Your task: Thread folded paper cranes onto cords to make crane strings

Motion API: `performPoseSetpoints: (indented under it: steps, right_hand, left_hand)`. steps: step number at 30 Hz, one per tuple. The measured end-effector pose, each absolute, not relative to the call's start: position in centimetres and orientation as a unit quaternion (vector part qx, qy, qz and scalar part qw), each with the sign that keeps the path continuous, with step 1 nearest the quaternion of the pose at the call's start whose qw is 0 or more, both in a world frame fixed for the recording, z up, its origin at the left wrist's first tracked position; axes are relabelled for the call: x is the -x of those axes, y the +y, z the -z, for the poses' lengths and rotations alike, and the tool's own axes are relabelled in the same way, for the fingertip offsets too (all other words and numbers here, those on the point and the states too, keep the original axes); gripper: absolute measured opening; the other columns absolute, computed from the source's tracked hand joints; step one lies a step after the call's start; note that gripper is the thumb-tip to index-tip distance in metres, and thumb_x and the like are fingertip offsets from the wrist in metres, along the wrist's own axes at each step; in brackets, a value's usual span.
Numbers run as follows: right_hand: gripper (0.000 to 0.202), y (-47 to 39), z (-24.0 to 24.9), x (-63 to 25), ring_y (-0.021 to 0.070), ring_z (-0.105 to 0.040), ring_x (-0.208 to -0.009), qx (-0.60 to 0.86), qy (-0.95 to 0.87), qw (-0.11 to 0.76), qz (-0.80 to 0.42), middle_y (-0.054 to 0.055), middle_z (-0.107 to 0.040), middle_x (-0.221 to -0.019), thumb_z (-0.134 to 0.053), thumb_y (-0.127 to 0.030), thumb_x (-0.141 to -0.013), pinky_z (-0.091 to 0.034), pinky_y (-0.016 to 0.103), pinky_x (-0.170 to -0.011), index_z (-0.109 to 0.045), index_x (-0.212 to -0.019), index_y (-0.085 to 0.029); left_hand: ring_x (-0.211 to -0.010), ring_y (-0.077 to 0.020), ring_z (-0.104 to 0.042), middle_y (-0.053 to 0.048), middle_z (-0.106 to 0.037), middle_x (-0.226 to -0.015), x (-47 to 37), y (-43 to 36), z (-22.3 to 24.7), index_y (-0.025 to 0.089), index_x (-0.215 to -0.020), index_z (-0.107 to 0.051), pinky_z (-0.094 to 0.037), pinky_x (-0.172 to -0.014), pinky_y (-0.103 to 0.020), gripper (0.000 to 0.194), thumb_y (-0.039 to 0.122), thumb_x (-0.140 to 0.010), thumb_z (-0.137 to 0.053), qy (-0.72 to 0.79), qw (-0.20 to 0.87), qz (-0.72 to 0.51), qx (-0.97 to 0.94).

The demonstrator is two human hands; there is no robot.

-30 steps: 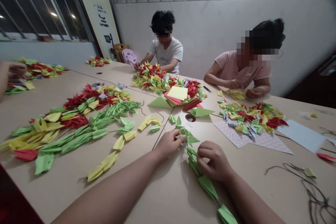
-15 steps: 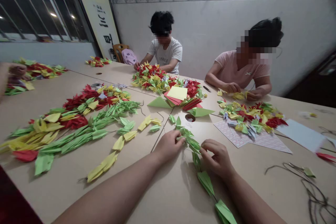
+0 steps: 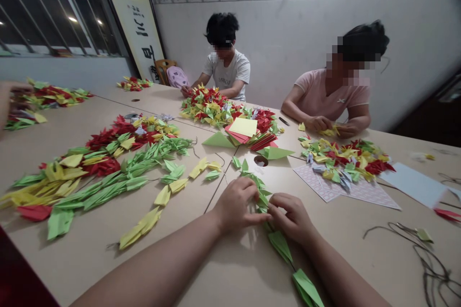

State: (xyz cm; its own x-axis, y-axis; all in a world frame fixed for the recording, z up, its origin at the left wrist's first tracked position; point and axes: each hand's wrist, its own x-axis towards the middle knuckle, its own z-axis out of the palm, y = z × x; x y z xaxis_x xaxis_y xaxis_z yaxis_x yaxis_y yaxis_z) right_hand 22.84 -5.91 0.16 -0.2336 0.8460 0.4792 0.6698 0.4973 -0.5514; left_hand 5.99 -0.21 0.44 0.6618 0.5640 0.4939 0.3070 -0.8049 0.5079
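Left hand [image 3: 239,205] is nearing right hand [image 3: 293,215], both grips grasping the green strand [image 3: 280,244], probably light, crushable, best pinched by its cord [image 3: 293,265].

Wearer's hands [image 3: 236,206] [image 3: 292,218]: two. Green paper strand [image 3: 281,245] between them: one. Co-workers [image 3: 230,69] [image 3: 334,100] [image 3: 4,105] — three, one mostly cropped. Backpack [image 3: 177,77], framed panel [image 3: 133,26], pen [image 3: 284,121]: one each. Table holes [image 3: 135,100] [image 3: 260,161]: two. Folded papers [image 3: 207,105] — overlapped, uncountable.

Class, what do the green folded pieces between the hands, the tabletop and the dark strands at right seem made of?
Green folded pieces: matte paper, judging by crisp creases and thin edges.
Tabletop: smooth, slightly glossy, possibly laminate, given its soft reflections.
Dark strands: perhaps wire or stiff cord, since they hold loose curves; finish too fine to tell.
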Motion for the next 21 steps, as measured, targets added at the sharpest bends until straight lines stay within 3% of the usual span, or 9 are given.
performPoseSetpoints:
  steps: [4,9,13,16,21]
  right_hand:
    - [0.027,-5.7,-0.5,-22.7,0.012,-0.048,-0.062,0.436,-0.766,0.42,-0.214,0.003,-0.051,-0.063,-0.04,-0.025,-0.082,-0.038,0.023,-0.057,-0.047,-0.058,-0.016]
    - [0.027,-5.5,-0.4,-22.9,0.0124,-0.049,-0.061,0.446,-0.758,0.424,-0.216,0.003,-0.052,-0.062,-0.04,-0.026,-0.083,-0.039,0.024,-0.057,-0.048,-0.059,-0.016]
    - [0.029,-5.5,-0.1,-23.1,0.0121,-0.047,-0.058,0.467,-0.758,0.412,-0.193,0.003,-0.051,-0.06,-0.039,-0.027,-0.083,-0.037,0.024,-0.055,-0.047,-0.057,-0.016]
    - [0.03,-5.4,-0.1,-23.1,0.0116,-0.045,-0.055,0.474,-0.761,0.406,-0.177,0.003,-0.05,-0.058,-0.039,-0.028,-0.082,-0.036,0.023,-0.053,-0.045,-0.055,-0.017]
    - [0.03,-5.6,-0.1,-23.1,0.0111,-0.044,-0.054,0.493,-0.762,0.392,-0.151,0.002,-0.048,-0.056,-0.039,-0.027,-0.082,-0.034,0.023,-0.052,-0.044,-0.055,-0.017]
  left_hand:
    - [-0.083,-0.018,-0.049,-0.004,-0.056,-0.084,-5.9,0.0,-0.5,0.017,-0.07,-0.051,-0.037,-0.079,-0.031,0.029,0.046,-0.074,-0.054,0.212,0.248,-0.319,-0.89]
    - [-0.079,-0.0168,-0.048,-0.003,-0.054,-0.077,-5.8,0.2,-0.7,0.017,-0.067,-0.048,-0.035,-0.075,-0.029,0.037,0.052,-0.079,-0.044,0.225,0.303,-0.346,-0.859]
    - [-0.057,-0.0135,-0.038,0.001,-0.037,-0.056,-5.8,0.9,0.2,0.019,-0.052,-0.032,-0.031,-0.057,-0.028,0.059,0.066,-0.08,-0.012,0.289,0.383,-0.439,-0.76]
    - [-0.048,-0.0122,-0.028,0.003,-0.025,-0.048,-5.7,1.4,0.9,0.02,-0.048,-0.024,-0.025,-0.05,-0.028,0.063,0.068,-0.074,0.008,0.296,0.448,-0.459,-0.708]
    - [-0.052,-0.0125,-0.033,0.002,-0.034,-0.052,-5.5,1.1,0.5,0.018,-0.051,-0.032,-0.026,-0.052,-0.027,0.067,0.073,-0.072,0.0,0.257,0.407,-0.407,-0.776]
